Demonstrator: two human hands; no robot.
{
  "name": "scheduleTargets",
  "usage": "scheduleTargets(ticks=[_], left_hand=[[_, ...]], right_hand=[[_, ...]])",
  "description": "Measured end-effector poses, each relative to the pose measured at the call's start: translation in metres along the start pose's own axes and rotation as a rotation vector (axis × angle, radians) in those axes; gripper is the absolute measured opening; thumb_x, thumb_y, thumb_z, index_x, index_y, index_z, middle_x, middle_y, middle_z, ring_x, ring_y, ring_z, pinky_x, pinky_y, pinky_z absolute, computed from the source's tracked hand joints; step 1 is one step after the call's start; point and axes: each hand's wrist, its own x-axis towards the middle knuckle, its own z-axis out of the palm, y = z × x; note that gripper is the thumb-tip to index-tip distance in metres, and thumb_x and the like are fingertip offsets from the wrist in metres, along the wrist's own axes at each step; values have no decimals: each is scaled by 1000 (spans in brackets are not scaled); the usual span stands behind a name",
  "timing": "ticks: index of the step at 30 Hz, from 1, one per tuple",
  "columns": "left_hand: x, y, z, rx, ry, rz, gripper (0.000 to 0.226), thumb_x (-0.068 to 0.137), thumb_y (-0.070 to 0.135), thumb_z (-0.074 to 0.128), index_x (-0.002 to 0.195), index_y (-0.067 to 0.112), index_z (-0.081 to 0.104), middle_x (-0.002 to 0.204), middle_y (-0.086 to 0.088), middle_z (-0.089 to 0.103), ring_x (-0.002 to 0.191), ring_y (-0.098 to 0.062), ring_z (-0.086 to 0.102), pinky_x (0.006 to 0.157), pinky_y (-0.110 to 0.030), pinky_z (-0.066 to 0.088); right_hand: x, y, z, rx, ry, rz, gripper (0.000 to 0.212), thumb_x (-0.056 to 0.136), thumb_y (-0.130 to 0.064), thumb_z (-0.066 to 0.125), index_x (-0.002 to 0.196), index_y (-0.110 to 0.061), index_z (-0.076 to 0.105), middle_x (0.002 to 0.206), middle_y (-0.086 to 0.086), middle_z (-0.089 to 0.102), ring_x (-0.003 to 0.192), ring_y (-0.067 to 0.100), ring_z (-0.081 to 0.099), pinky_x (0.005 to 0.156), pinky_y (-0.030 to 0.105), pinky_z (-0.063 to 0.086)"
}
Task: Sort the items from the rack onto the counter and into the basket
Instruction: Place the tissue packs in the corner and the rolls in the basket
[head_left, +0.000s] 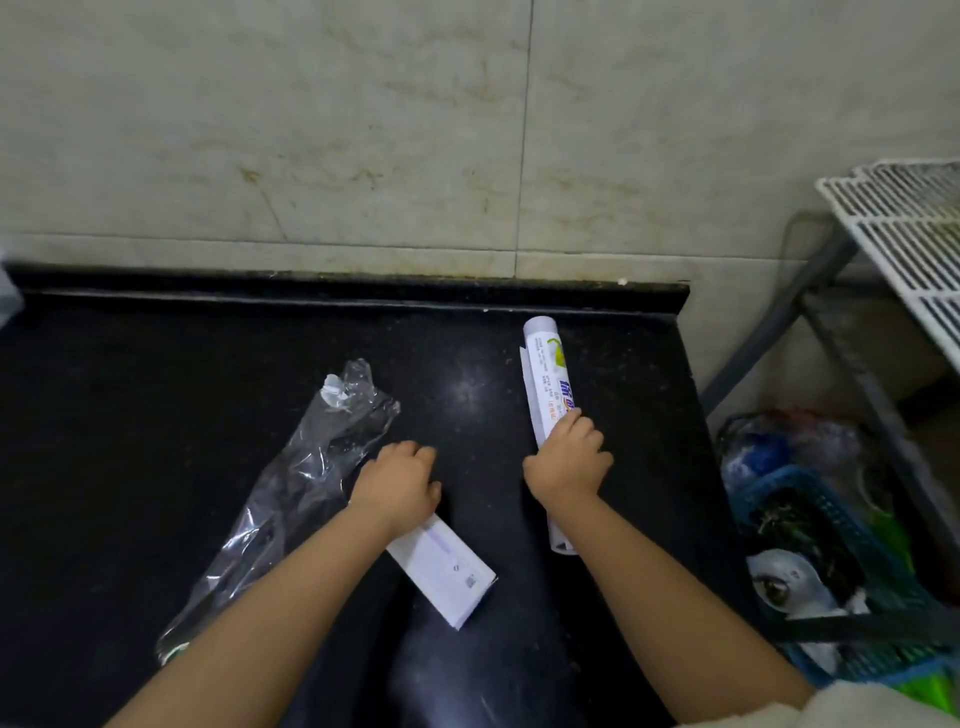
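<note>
Right hand (569, 460) is curled over the printed roll (545, 410), near the counter (130, 415) right edge w/ the blue basket (810, 525) below – a loose release and the roll likely rolls off. Left hand (397, 486) rests fingers-bent on the white box (441, 569), near the front edge beside the clear bag (291, 483); grip unclear – box could slide.

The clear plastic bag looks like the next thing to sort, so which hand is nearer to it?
Left. The left hand sits right at the clear plastic bag; the right hand rests on the white roll, farther right.
</note>
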Motion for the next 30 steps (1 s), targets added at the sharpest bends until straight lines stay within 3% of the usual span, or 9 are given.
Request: scheduleTargets(ticks=[3, 7, 15, 22, 25, 30], left_hand=[[-10, -6, 1, -39, -5, -33, 46, 93, 28, 44, 136, 12, 41, 139, -8, 44, 130, -26, 39, 103, -39, 40], [-17, -18, -2, -56, 36, -41, 46, 93, 27, 45, 136, 10, 41, 139, -10, 45, 130, -28, 39, 104, -40, 40], [-55, -79, -8, -101, 115, -15, 44, 93, 27, 45, 134, 12, 43, 140, -10, 44, 131, -29, 38, 103, -39, 39], [-129, -207, -17, -40, 213, -48, 47, 93, 32, 44, 135, 12, 41, 138, -9, 45, 128, -29, 40, 101, -42, 41], [-170, -276, -15, -24, 286, -137, 46, 92, 32, 46, 133, 11, 42, 137, -9, 46, 128, -30, 41, 99, -43, 42], [-236, -383, 3, -25, 263, -297, 47, 91, 33, 46, 132, 12, 42, 135, -10, 46, 127, -30, 41, 98, -43, 42]], right_hand=[[-4, 3, 0, -81, 3, -26, 86, 81, -44, 61, 139, 1, 16, 134, 15, 38, 117, 27, 45, 88, 37, 45], [-1, 3, -9, -6, -46, 49, 73, 83, -27, 62, 137, 3, 22, 134, 20, 42, 118, 32, 49, 92, 40, 45], [-31, -19, -41, 162, -42, -27, 59, 79, -38, 60, 121, -1, 41, 124, 19, 54, 110, 34, 54, 93, 40, 40], [-141, -162, -66, 163, 2, -379, 48, 76, -38, 59, 109, -6, 45, 115, 15, 59, 102, 33, 57, 84, 40, 37], [-197, -238, -56, 140, -12, -557, 48, 76, -37, 59, 110, -6, 45, 114, 14, 59, 103, 33, 57, 85, 40, 39], [-275, -337, -22, 91, -117, -773, 42, 76, -37, 58, 103, -9, 43, 109, 12, 59, 94, 32, 57, 72, 34, 33]])
